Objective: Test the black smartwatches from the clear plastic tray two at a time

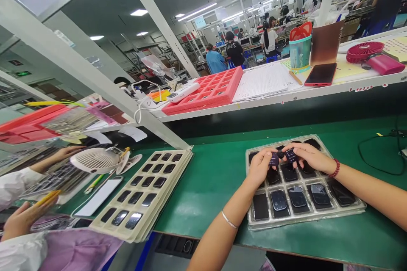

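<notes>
My left hand (261, 165) pinches a small dark square part (274, 160) above a clear plastic tray (356, 209) on the green bench. My right hand (310, 156), with a red bead bracelet at the wrist, pinches a second small dark part (291, 155) right beside the first. Both hands hover over the tray's far rows. The tray holds several dark rectangular pieces in its pockets; some pockets near the hands are covered by my fingers.
A stack of cream trays (144, 190) with dark pieces lies to the left. A co-worker's hands (23, 218) and a white fan (95, 159) are at far left. The shelf above carries a red tray (213, 89), papers (263, 81), a phone (321, 74). A black cable (378, 152) lies at right.
</notes>
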{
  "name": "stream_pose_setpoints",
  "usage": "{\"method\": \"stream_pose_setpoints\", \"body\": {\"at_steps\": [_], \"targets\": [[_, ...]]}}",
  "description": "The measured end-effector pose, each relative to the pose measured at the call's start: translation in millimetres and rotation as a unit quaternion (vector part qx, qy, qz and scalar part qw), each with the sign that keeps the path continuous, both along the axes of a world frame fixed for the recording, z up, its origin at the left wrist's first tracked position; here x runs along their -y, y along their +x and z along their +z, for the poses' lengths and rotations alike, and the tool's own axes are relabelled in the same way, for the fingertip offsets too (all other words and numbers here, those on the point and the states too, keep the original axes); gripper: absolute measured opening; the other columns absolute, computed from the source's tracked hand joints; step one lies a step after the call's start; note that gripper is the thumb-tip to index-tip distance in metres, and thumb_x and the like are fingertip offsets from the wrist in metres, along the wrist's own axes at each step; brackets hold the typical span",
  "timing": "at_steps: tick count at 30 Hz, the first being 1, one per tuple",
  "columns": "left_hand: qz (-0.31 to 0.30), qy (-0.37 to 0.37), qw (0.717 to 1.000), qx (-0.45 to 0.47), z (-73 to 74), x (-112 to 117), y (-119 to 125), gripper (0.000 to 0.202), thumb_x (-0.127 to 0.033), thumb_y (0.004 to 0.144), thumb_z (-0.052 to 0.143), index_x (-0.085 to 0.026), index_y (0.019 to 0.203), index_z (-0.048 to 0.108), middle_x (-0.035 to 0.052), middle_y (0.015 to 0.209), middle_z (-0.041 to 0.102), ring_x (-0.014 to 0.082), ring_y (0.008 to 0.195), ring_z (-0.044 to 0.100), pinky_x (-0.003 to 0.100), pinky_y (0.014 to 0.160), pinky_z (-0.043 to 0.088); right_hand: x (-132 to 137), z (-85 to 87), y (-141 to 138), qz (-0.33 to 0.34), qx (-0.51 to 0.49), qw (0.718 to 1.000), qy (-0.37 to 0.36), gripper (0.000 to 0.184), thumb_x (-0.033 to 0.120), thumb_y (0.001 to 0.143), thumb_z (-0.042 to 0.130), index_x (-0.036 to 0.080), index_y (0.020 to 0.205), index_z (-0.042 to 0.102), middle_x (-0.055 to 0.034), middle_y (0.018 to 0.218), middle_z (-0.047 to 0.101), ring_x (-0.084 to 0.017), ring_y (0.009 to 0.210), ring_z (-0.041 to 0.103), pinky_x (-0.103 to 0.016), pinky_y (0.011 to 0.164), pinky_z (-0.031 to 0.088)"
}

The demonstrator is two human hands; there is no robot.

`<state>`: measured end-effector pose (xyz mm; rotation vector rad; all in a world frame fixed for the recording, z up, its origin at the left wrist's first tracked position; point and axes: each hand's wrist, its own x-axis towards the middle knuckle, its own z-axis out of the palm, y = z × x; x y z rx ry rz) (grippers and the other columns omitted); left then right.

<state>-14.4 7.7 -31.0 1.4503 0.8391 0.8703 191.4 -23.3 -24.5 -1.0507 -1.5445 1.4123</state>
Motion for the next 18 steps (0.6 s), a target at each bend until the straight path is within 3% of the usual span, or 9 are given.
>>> {"method": "stream_pose_setpoints", "body": {"at_steps": [4, 7, 9, 11, 14, 16, 18], "targets": [[0.004, 0.005, 1.000, 0.029, -1.1, 0.2, 1.0, 0.049, -0.025, 0.072, 0.067, -0.018, 0.119, 0.051, 0.0059, 0.096, 0.065, 0.0140, 0.076, 0.061, 0.025, 0.069, 0.049, 0.7, 1.7, -1.2, -0.010, 0.018, 1.000, 0.015, 0.049, 0.017, 0.073, 0.054, 0.018, 0.121, 0.050, -0.0084, 0.100, 0.064, -0.013, 0.064, 0.060, -0.019, 0.046, 0.044], [-0.010, 0.005, 1.000, 0.009, -1.1, -0.2, 0.4, 0.033, -0.034, 0.080, 0.058, -0.016, 0.108, 0.058, 0.0067, 0.089, 0.066, 0.0125, 0.063, 0.060, 0.023, 0.056, 0.046, 0.4, 0.8, -0.7, -0.009, 0.023, 1.000, 0.012, 0.042, 0.020, 0.076, 0.052, 0.017, 0.118, 0.053, -0.0075, 0.093, 0.066, -0.011, 0.057, 0.057, -0.019, 0.044, 0.042], [-0.010, 0.005, 1.000, -0.009, -0.7, -0.8, -0.3, 0.034, -0.041, 0.086, 0.047, -0.014, 0.102, 0.061, 0.0066, 0.080, 0.067, 0.0117, 0.055, 0.058, 0.021, 0.046, 0.039, -0.3, -0.1, 0.4, -0.009, 0.009, 1.000, -0.002, 0.034, 0.028, 0.083, 0.047, 0.015, 0.113, 0.056, -0.0080, 0.088, 0.067, -0.011, 0.052, 0.055, -0.020, 0.042, 0.041], [0.000, 0.007, 1.000, -0.012, -0.4, -1.2, -0.5, 0.035, -0.041, 0.087, 0.045, -0.014, 0.105, 0.060, 0.0067, 0.081, 0.066, 0.0124, 0.057, 0.059, 0.020, 0.045, 0.038, -0.9, -0.3, 1.0, -0.012, -0.008, 1.000, -0.017, 0.035, 0.033, 0.085, 0.043, 0.015, 0.111, 0.057, -0.0090, 0.087, 0.067, -0.012, 0.052, 0.056, -0.021, 0.042, 0.041], [0.010, 0.010, 1.000, 0.003, -1.1, -1.2, 0.6, 0.039, -0.023, 0.077, 0.059, -0.017, 0.115, 0.054, 0.0062, 0.094, 0.065, 0.0137, 0.071, 0.062, 0.023, 0.061, 0.048, -0.8, 0.7, 0.1, -0.030, -0.001, 0.999, -0.009, 0.038, 0.026, 0.080, 0.049, 0.017, 0.116, 0.053, -0.0090, 0.097, 0.065, -0.013, 0.060, 0.058, -0.021, 0.045, 0.043], [0.005, 0.014, 1.000, 0.018, -2.1, -0.7, 1.7, 0.045, -0.013, 0.071, 0.061, -0.018, 0.116, 0.053, 0.0067, 0.101, 0.063, 0.0145, 0.080, 0.061, 0.027, 0.073, 0.051, -0.2, 1.4, -1.0, -0.036, 0.013, 0.999, 0.006, 0.045, 0.018, 0.074, 0.051, 0.019, 0.120, 0.050, -0.0084, 0.107, 0.061, -0.012, 0.064, 0.058, -0.021, 0.047, 0.045], [0.002, 0.018, 0.999, 0.027, -2.5, 0.2, 2.3, 0.044, -0.010, 0.071, 0.058, -0.018, 0.114, 0.054, 0.0075, 0.105, 0.062, 0.0150, 0.083, 0.061, 0.029, 0.076, 0.052, 0.8, 1.9, -1.9, -0.027, 0.019, 0.999, 0.014, 0.048, 0.014, 0.072, 0.050, 0.019, 0.120, 0.050, -0.0077, 0.107, 0.060, -0.011, 0.065, 0.058, -0.021, 0.048, 0.044]]}}
